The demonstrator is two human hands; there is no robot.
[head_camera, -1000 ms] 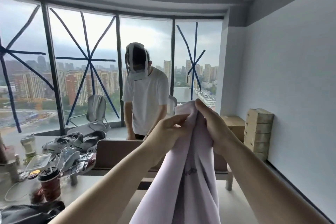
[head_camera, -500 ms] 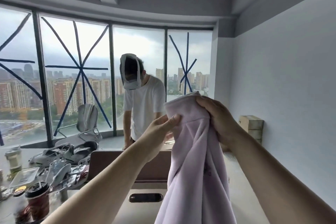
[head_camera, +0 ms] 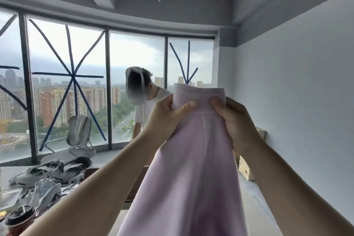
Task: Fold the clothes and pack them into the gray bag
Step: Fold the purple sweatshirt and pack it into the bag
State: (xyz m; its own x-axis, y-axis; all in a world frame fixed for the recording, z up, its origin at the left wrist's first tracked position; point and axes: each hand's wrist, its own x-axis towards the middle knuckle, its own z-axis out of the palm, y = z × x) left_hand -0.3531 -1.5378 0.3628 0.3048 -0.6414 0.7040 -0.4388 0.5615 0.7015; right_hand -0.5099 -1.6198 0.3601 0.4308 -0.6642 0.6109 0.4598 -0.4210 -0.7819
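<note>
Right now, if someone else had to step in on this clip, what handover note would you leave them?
Left hand: grips the top band of the lilac garment, thumb on the front.
Right hand: grips the same band on the other side.
The garment hangs between both hands, raised in the air, unfolded.
The gray bag is not in view.
Done: garment picked up and held by its band.
Left: fold it, find the bag, pack it. Other clothes are not visible.

Desk point(head_camera: 11, 170): grey top, lower left of the view.
Clutter on it: pale headsets point(head_camera: 47, 176) tangled with cables (exact count unclear).
Near edge: lidded cup point(head_camera: 19, 216), clear tray point(head_camera: 9, 197) beside it.
</note>
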